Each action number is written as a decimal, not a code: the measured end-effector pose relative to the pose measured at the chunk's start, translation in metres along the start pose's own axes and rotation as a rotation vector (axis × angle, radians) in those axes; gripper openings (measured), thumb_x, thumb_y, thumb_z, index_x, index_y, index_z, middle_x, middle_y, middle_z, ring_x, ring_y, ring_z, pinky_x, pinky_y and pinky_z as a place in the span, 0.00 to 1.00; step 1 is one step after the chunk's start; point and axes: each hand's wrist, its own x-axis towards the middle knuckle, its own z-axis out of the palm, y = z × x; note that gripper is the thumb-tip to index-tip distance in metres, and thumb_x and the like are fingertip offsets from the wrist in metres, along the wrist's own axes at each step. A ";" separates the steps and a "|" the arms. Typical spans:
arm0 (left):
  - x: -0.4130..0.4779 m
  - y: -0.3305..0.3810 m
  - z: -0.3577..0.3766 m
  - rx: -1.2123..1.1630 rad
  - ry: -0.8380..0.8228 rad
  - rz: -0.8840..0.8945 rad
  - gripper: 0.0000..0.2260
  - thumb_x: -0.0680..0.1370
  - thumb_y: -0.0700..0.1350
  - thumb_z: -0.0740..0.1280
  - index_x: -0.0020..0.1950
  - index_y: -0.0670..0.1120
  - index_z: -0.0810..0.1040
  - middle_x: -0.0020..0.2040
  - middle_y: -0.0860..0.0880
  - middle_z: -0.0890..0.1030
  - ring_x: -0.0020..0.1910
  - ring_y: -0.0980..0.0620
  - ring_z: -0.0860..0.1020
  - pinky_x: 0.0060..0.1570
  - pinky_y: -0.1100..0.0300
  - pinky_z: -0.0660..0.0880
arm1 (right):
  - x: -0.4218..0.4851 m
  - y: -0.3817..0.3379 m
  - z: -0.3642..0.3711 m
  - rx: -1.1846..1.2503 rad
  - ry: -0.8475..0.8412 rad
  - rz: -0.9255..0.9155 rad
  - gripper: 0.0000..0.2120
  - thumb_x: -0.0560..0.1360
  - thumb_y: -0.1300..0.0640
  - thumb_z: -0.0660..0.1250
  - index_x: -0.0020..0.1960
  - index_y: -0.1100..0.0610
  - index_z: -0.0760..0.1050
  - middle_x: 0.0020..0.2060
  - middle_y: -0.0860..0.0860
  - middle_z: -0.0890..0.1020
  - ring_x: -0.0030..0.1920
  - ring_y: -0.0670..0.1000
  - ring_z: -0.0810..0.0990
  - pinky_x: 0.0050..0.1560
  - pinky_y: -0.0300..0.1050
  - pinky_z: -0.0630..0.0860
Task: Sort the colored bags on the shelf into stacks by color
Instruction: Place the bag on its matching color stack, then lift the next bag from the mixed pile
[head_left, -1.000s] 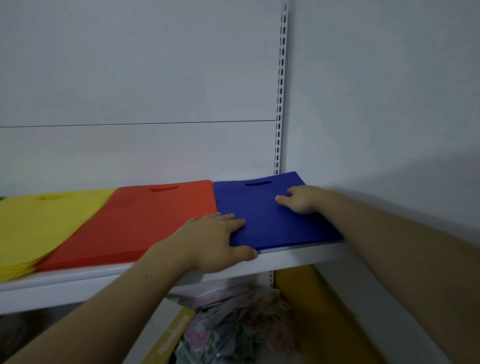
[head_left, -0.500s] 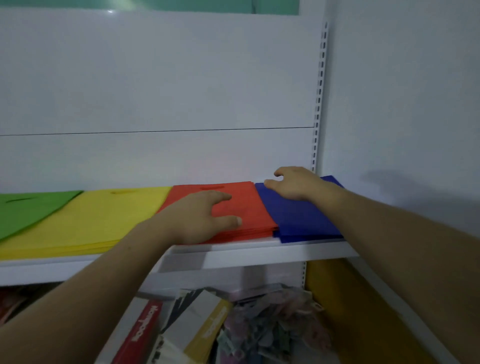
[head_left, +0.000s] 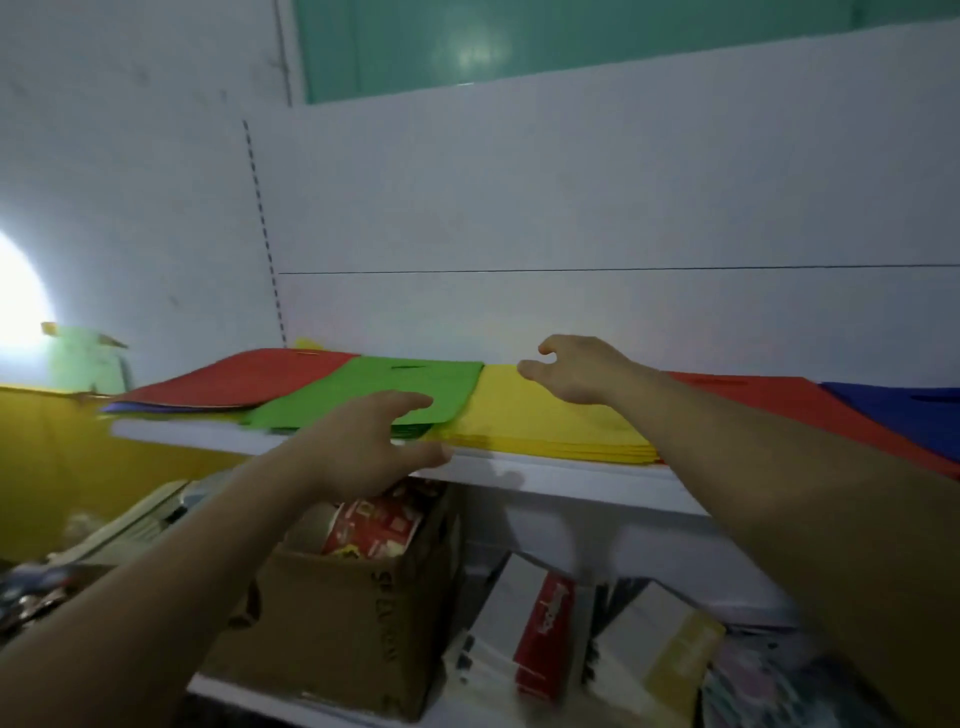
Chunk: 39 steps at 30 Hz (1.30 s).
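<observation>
Flat coloured bags lie in a row on the white shelf (head_left: 545, 475). At the left is a mixed pile with a red bag (head_left: 234, 379) on top and blue and yellow edges beneath. A green stack (head_left: 374, 395) follows, then a yellow stack (head_left: 545, 421), a red stack (head_left: 779, 400) and a blue stack (head_left: 904, 415) at the right edge. My left hand (head_left: 374, 447) hovers at the shelf's front edge by the green stack, fingers spread, holding nothing. My right hand (head_left: 576, 369) hangs over the back of the yellow stack, fingers loosely curled and empty.
Under the shelf stands an open cardboard box (head_left: 353, 613) with red printed packs, and beside it white, red and yellow boxes (head_left: 545, 629). A yellow panel (head_left: 47, 457) rises at the left. The white back wall (head_left: 571, 208) closes the shelf behind.
The view swung left along the shelf. Both hands left the red and blue stacks and now hover over the green and yellow stacks. The mixed pile at the left has come into view.
</observation>
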 end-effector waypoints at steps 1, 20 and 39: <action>-0.009 -0.018 -0.008 0.006 0.003 -0.032 0.31 0.73 0.63 0.64 0.74 0.55 0.62 0.75 0.53 0.63 0.72 0.52 0.63 0.67 0.56 0.61 | 0.005 -0.021 0.009 0.010 -0.008 -0.024 0.32 0.77 0.36 0.57 0.74 0.54 0.63 0.73 0.53 0.65 0.71 0.55 0.65 0.65 0.48 0.65; -0.018 -0.269 -0.078 0.016 0.146 -0.368 0.31 0.73 0.64 0.64 0.73 0.56 0.62 0.74 0.53 0.65 0.70 0.51 0.66 0.66 0.54 0.63 | 0.160 -0.257 0.135 -0.029 -0.148 -0.246 0.33 0.77 0.35 0.56 0.73 0.56 0.63 0.71 0.54 0.68 0.69 0.56 0.67 0.65 0.50 0.67; 0.130 -0.434 -0.099 0.011 -0.008 -0.210 0.28 0.76 0.62 0.61 0.73 0.52 0.64 0.73 0.49 0.66 0.69 0.48 0.67 0.66 0.53 0.63 | 0.276 -0.302 0.199 -0.203 -0.244 0.069 0.35 0.79 0.37 0.54 0.74 0.63 0.60 0.73 0.59 0.64 0.72 0.58 0.65 0.69 0.47 0.64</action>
